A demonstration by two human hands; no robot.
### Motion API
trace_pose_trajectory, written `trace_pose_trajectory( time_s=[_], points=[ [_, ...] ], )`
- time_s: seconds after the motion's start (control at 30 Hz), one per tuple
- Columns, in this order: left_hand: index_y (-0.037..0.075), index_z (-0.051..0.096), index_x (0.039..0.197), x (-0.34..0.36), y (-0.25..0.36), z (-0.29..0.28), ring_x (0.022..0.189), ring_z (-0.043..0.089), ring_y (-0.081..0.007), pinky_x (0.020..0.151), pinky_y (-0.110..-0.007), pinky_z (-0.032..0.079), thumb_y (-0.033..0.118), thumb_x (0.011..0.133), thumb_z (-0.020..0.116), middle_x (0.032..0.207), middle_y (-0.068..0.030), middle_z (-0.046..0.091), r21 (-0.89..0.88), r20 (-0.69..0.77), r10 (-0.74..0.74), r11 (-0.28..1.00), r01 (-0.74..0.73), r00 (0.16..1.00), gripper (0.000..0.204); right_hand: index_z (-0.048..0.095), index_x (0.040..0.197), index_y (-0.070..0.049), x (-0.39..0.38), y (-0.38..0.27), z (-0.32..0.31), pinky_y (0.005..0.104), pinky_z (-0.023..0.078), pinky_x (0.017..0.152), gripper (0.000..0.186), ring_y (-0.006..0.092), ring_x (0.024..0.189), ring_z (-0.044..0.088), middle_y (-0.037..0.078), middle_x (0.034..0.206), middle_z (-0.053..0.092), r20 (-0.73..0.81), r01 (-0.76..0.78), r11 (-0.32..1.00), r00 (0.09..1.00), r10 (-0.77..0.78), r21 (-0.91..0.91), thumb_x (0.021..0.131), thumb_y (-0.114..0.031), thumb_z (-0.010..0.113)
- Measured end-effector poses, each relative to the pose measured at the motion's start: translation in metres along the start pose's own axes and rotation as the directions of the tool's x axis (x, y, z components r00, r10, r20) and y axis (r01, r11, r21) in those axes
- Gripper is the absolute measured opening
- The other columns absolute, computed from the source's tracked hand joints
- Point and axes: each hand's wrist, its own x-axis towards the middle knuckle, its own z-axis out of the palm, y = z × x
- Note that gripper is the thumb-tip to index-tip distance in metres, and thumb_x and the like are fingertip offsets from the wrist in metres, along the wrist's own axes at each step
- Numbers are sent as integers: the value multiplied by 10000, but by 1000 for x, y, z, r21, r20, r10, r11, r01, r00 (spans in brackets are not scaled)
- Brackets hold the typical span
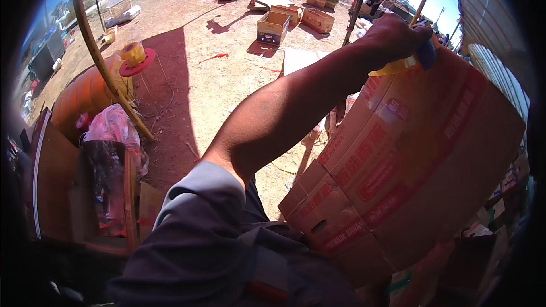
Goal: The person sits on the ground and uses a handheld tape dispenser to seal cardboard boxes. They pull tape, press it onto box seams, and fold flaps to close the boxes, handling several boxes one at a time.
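My left hand (392,37), at the end of an arm reaching up and to the right, is closed on what looks like a blue tape dispenser (426,55). A strip of yellow tape (393,67) shows under the hand, at the upper edge of a large cardboard box (392,165). The box is tilted, brown with red print, and has a dark handle slot near its lower left. My right hand (435,261) shows dimly at the lower edge of the box; its fingers are too dark and blurred to make out.
A bent pole (94,40) rises at the left beside a large orange roll (85,99) and a red reel with yellow tape (136,59). Clear plastic bags (116,131) lie below. Open cartons (273,27) stand on the sunlit ground ahead. Packaging litter fills the lower right.
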Motion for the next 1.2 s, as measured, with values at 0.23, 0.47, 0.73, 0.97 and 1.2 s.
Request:
trace_pose_trajectory(
  time_s=[0.23,0.47,0.73,0.97,1.2],
  points=[
    [-60,714,1214,-165,-187,35,819,651,-105,742,-260,526,397,1016,624,938,-87,734,-351,283,-201,888,296,938,506,442,1509,17,1,99,-105,464,405,1152,624,308,1363,505,160,1501,513,-18,-275,821,945,328,501,1033,-336,638],
    [-21,730,1231,-319,-287,-26,878,675,-101,785,-264,552,331,970,740,981,-63,754,96,537,-602,740,666,591,438,453,1519,-36,-59,155,-204,464,392,1160,586,305,1380,497,117,1533,509,-233,-255,747,845,481,614,1053,-362,595],
    [27,752,1216,-339,-327,-39,831,681,-104,759,-295,562,355,951,750,954,-48,766,330,475,-728,669,666,495,422,435,1541,-70,-90,189,-233,469,390,1166,571,314,1394,487,115,1548,500,-451,-272,756,666,595,596,1073,-383,534],
    [14,749,1209,-346,-369,19,800,687,-110,762,-298,564,426,958,721,914,-83,772,442,479,-711,702,558,515,484,430,1530,-43,-70,197,-228,458,414,1148,604,307,1361,516,122,1523,516,-302,-359,743,748,591,565,1066,-410,549],
    [50,771,1139,-354,-394,79,1055,632,-98,907,-301,510,111,984,675,1124,0,737,-124,562,-627,581,805,539,192,444,1521,-26,16,189,-185,419,425,1138,645,266,1337,536,111,1488,536,174,-429,831,903,392,355,1051,-451,563]
  ],
)
